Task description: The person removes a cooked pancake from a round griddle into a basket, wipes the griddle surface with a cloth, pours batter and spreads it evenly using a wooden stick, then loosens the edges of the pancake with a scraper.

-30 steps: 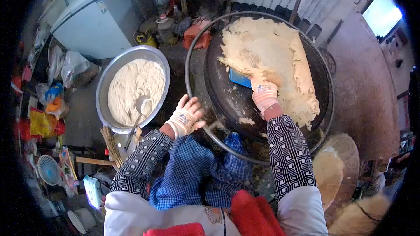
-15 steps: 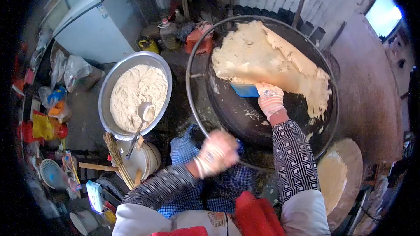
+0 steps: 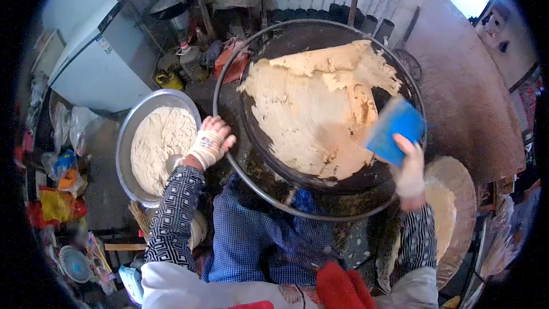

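Observation:
My right hand (image 3: 410,169), gloved and blurred by motion, holds a blue scraper (image 3: 394,131) tilted above the right side of the round black griddle (image 3: 286,180). A wide thin sheet of dough (image 3: 309,109) covers most of the griddle, its far edge folded over and its right part wrinkled and ragged. My left hand (image 3: 210,142), also gloved, has its fingers curled over the metal hoop (image 3: 251,182) around the griddle. Beside that hand stands a metal basin (image 3: 122,154) of pale, wet dough (image 3: 157,146), with a ladle (image 3: 172,163) in it, partly hidden by my forearm.
A round tray (image 3: 466,194) with pale flat sheets stands at the lower right, close to my right forearm. A white freezer (image 3: 97,74) is at the back left. A short brush (image 3: 139,217) and a bucket (image 3: 198,229) lie below the basin.
The scraper has come up off the dough and moved right and down. My left hand has moved left along the hoop. The dough sheet has turned and now lies spread nearer to me.

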`<action>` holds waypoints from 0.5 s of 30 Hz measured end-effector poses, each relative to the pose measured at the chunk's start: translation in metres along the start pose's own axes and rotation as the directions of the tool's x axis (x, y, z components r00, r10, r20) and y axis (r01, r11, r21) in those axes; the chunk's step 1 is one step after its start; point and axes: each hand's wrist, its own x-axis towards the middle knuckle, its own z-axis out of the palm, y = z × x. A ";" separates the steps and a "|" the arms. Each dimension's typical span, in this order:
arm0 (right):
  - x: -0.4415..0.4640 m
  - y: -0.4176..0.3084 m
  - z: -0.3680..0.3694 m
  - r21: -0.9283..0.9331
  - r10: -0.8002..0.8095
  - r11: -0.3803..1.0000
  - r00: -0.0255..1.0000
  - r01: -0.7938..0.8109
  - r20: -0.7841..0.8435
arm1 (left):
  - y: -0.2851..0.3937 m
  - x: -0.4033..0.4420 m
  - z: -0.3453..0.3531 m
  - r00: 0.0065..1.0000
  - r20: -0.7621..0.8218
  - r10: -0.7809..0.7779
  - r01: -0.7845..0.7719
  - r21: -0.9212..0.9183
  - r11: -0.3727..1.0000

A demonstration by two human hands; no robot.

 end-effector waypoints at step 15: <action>0.120 0.082 0.226 -0.858 -0.112 0.038 0.855 0.512 0.506 | 0.180 -0.066 0.028 0.992 0.024 0.122 -0.115 -0.196 0.974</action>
